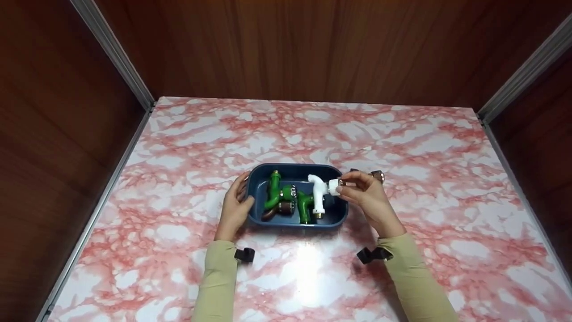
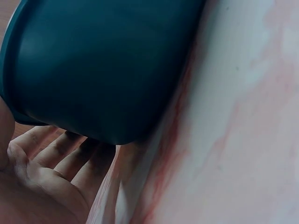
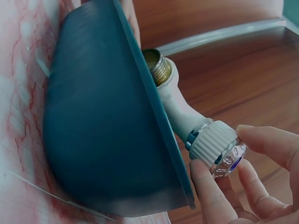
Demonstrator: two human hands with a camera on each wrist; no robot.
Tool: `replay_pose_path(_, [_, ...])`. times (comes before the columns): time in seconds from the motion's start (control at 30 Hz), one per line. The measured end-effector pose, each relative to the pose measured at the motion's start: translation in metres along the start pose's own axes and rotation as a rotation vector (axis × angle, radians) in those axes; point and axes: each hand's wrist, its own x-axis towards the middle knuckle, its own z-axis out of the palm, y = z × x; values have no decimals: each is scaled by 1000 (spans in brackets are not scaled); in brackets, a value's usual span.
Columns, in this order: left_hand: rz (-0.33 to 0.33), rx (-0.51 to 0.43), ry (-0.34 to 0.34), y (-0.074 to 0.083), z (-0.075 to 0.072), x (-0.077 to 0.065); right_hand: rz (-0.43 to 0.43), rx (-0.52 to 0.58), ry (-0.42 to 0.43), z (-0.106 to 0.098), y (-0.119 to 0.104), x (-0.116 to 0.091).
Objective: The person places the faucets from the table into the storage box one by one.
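Note:
A white faucet with a ribbed white knob and a brass threaded end is at the right end of a blue plastic tub. My right hand pinches its knob between thumb and fingers. At the tub's left end, my left hand rests with the thumb at the rim and fairly straight fingers along the outside; their tips are hidden. Inside the tub lie a green faucet, another green one partly under the white faucet, and a brown piece.
Behind my right hand, a dark brown faucet lies outside the tub, mostly hidden. The tub stands on a red-and-white marbled table. Brown wood panels with metal edge strips enclose the table at the back and both sides.

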Motion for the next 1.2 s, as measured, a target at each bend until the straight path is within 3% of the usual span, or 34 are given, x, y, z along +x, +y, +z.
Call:
replay_pose_path(0.53, [11,6,-5,2,1,0,3,-45,4,8,2,1])
replay_pose_path(0.97, [4,1,-1,0,1,-1,-12,-20,-2,18,6,3])
replay_pose_path(1.2, [0,-12,9,0,0,0,-30,-87,11,21,5,2])
